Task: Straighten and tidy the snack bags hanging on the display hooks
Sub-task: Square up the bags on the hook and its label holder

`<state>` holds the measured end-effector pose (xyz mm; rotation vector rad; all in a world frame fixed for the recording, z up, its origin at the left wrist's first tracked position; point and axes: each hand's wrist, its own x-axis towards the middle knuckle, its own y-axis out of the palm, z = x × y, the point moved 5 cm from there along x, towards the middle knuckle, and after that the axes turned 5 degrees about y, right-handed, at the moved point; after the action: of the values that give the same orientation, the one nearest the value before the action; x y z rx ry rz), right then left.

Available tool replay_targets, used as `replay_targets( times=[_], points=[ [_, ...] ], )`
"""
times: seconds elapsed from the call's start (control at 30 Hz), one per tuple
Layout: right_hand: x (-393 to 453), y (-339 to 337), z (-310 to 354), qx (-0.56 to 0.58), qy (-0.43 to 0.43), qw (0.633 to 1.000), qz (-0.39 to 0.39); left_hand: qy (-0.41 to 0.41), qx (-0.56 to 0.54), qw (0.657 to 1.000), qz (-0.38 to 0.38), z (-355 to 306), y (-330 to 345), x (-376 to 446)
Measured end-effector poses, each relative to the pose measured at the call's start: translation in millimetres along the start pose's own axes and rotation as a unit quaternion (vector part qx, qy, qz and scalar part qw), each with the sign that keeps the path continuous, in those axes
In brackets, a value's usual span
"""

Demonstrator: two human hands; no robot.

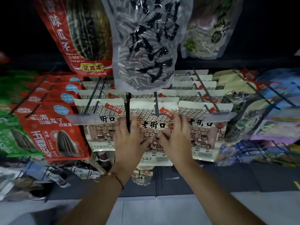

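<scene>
Three rows of cream snack bags with black characters hang on black hooks. My left hand lies flat, fingers straight, on the left edge of the front middle cream bag. My right hand lies flat on the same bag's right side, its thumb near the left thumb. The middle hook passes through that bag's top. The left cream bag and the right cream bag hang beside it.
Red seed bags hang left, green ones further left. A clear seed bag and a red bag hang overhead. Darker bags and colourful packs fill the right. Clear price strips cap the hooks. Grey floor lies below.
</scene>
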<state>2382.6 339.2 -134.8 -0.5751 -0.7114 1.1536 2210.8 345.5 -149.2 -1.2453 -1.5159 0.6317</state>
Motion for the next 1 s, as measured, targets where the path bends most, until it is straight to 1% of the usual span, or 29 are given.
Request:
replay_targets(
  times=[0.03,0.07,0.1,0.17,0.23,0.27,0.33,0.4,0.53,0.6,0.77,0.83,0.9,0.93,1.0],
  points=[
    [-6,7,-11,0.054,0.065,0.996,-0.004,-0.044,-0.083,0.996,-0.010,6,4,-10],
    [-12,14,-19,0.108,0.124,0.986,0.000,-0.082,-0.159,0.984,-0.016,8,8,-19],
    [-17,22,-25,0.144,0.170,0.975,0.010,-0.102,-0.214,0.971,-0.021,10,15,-25],
    [-20,33,-26,0.164,0.198,0.966,0.030,-0.130,-0.290,0.948,-0.006,14,33,-30],
    [-14,32,-21,0.216,0.202,0.954,0.045,-0.163,-0.361,0.917,0.034,14,44,-30],
    [-11,29,-16,0.247,0.204,0.945,0.059,-0.174,-0.374,0.909,0.056,14,48,-29],
    [-7,25,-14,0.253,0.204,0.940,0.103,-0.161,-0.372,0.908,0.104,15,51,-26],
    [-8,27,-19,0.215,0.190,0.951,0.115,-0.140,-0.367,0.911,0.126,16,52,-24],
    [-10,35,-30,0.151,0.171,0.969,0.088,-0.155,-0.356,0.914,0.115,21,53,-25],
    [-8,35,-30,0.128,0.167,0.974,0.084,-0.148,-0.350,0.919,0.107,16,50,-25],
    [-4,28,-27,0.129,0.179,0.969,0.114,-0.160,-0.323,0.927,0.103,11,40,-28],
    [-4,21,-21,0.122,0.176,0.967,0.141,-0.154,-0.295,0.936,0.118,15,35,-30],
    [-7,14,-18,0.127,0.170,0.963,0.168,-0.119,-0.243,0.954,0.131,18,21,-33],
    [-9,10,-19,0.121,0.170,0.962,0.173,-0.090,-0.218,0.964,0.123,21,10,-35],
    [-14,0,-23,0.079,0.167,0.969,0.163,-0.017,-0.140,0.987,0.082,23,-16,-36]
  ],
)
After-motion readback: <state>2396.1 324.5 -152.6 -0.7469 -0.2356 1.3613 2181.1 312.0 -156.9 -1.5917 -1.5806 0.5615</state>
